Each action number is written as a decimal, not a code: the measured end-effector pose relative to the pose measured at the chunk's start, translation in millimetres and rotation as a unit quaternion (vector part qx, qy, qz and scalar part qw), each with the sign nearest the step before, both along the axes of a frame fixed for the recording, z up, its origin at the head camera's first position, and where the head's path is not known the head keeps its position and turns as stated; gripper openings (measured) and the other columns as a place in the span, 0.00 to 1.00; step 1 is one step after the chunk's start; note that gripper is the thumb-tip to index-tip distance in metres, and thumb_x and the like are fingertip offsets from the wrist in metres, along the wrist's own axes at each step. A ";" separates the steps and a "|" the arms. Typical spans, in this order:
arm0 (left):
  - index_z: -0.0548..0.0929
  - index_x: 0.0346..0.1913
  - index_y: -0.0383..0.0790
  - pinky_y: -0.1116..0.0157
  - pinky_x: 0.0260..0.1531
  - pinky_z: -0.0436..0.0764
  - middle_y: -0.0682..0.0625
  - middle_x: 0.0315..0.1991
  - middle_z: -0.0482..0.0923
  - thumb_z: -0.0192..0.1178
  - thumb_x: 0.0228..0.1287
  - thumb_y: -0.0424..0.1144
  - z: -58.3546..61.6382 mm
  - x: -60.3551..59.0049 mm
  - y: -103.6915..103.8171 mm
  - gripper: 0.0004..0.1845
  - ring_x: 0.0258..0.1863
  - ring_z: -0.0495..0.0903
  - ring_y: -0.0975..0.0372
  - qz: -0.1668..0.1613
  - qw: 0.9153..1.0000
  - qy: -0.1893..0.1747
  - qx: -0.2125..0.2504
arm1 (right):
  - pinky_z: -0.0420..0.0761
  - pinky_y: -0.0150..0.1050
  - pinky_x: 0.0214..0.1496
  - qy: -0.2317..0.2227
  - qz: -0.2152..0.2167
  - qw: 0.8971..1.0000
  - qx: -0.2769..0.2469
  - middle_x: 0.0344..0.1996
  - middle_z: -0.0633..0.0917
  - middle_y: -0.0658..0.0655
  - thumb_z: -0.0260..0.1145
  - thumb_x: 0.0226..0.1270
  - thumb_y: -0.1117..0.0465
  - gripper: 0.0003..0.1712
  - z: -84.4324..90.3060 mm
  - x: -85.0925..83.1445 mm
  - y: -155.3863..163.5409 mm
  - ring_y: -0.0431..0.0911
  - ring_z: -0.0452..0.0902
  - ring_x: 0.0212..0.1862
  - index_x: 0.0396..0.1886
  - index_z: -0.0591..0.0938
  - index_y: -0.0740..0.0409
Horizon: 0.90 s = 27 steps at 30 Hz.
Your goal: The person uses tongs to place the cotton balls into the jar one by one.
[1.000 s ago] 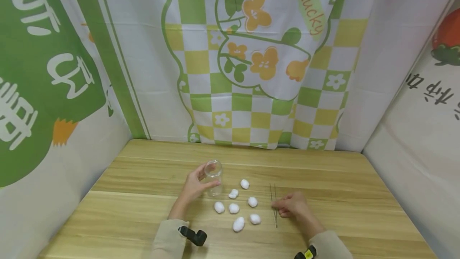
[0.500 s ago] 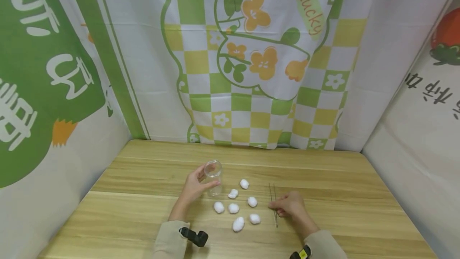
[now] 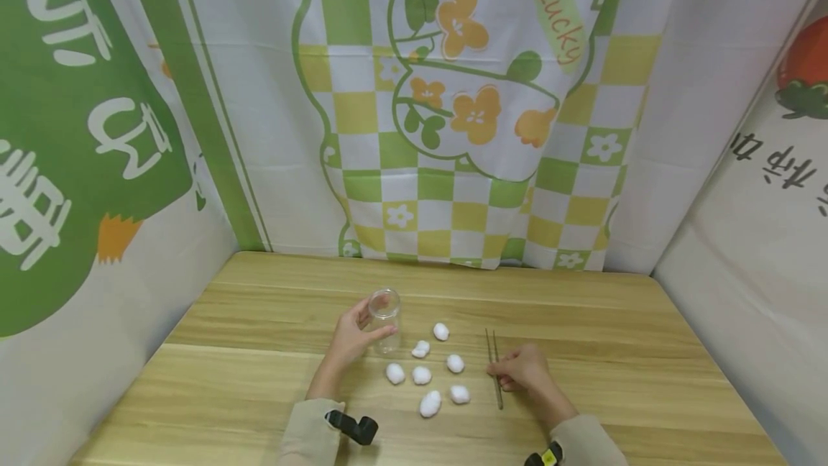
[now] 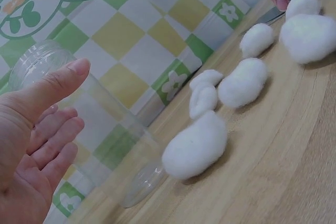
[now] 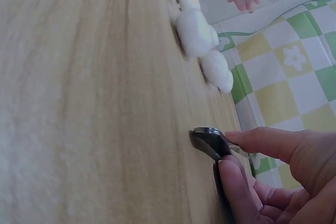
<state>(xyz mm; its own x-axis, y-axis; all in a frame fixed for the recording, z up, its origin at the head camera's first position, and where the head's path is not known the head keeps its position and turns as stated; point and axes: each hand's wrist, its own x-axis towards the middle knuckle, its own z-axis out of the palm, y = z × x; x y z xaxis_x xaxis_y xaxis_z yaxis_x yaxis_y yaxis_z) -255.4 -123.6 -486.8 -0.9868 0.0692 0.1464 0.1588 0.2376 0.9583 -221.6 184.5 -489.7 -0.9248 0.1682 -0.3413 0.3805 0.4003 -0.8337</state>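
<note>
A clear glass jar stands upright on the wooden table. My left hand holds it, thumb and fingers curled round its side; the left wrist view shows the thumb against the jar. Several white cotton balls lie just right of the jar, and appear close up in the left wrist view. Thin metal tweezers lie flat to their right. My right hand pinches the tweezers between thumb and forefinger near their blunt end.
Printed cloth walls close in the table at the back and on both sides. The table's near edge runs below my sleeves. Bare wood lies left of the jar and right of the tweezers.
My right hand has drawn slightly closer onto the tweezers, which have turned a little on the table. The left hand, jar and cotton balls have stayed where they were.
</note>
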 end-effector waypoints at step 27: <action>0.62 0.70 0.31 0.51 0.73 0.66 0.34 0.71 0.62 0.72 0.53 0.38 -0.8 1.0 -0.4 0.44 0.71 0.64 0.44 0.005 1.000 -0.030 0.003 | 0.85 0.26 0.27 -0.016 0.122 0.980 -0.154 0.17 0.80 0.47 0.67 0.56 0.70 0.06 2.7 -1.4 23.7 0.36 0.77 0.23 0.33 0.81 0.69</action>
<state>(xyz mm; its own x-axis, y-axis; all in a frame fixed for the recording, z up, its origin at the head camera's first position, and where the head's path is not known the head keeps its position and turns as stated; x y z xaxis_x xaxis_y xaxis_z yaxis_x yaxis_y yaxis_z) -254.4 -124.0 -487.7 -0.9945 0.0582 0.0868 0.0981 0.2327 0.9676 -223.0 208.2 -486.9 -0.9122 -0.1732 -0.3713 0.3333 0.2134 -0.9184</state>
